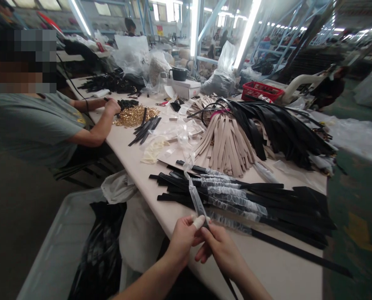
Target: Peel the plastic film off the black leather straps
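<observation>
At the table's near edge, my left hand (184, 235) pinches the end of a clear plastic sleeve (197, 202), with a pale cover on a fingertip. Close against it, my right hand (219, 246) is closed on a black strap (224, 277), whose tip meets the plastic between both hands. The strap hangs down below my right hand. The plastic runs up the table away from me. Just beyond my hands lies a pile of black straps (282, 206), several wrapped mid-length in crinkled clear plastic.
Beige strips (226, 143) and a heap of black straps (286, 129) lie behind. At left a person (95, 129) works by gold metal pieces (136, 115). A red basket (262, 91) stands at the back; a plastic bin (51, 246) is at lower left.
</observation>
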`<state>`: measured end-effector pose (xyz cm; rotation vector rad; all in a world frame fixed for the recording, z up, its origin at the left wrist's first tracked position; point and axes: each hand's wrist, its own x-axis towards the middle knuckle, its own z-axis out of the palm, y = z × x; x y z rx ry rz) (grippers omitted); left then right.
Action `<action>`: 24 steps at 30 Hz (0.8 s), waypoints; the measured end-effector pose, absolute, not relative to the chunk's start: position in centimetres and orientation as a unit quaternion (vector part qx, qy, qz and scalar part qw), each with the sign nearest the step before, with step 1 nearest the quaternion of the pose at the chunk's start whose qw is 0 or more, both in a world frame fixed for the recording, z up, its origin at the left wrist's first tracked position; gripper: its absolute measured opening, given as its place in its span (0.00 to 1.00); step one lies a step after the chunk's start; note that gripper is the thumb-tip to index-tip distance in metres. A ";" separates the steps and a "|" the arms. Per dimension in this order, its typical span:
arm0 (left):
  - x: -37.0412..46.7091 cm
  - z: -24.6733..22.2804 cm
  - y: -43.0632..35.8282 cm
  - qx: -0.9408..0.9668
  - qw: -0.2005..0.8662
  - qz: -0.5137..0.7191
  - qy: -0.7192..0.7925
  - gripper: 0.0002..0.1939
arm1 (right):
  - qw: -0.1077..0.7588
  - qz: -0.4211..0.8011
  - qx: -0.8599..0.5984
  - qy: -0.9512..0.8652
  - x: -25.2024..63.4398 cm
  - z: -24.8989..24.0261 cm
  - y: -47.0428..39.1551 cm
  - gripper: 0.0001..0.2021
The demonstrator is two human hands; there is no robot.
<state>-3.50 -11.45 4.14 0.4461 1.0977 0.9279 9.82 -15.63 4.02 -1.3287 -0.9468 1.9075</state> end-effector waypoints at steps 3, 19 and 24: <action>-4.1 4.2 -10.7 0.208 0.695 0.473 0.499 0.17 | 0.287 0.722 -0.512 -0.365 10.6 3.9 -16.1 0.27; -2.5 3.6 -12.7 0.227 0.698 0.447 0.511 0.19 | 0.308 0.724 -0.505 -0.355 11.6 2.5 -17.6 0.29; -2.2 3.4 -12.9 0.230 0.710 0.432 0.506 0.18 | 0.310 0.736 -0.490 -0.349 12.0 2.5 -17.8 0.29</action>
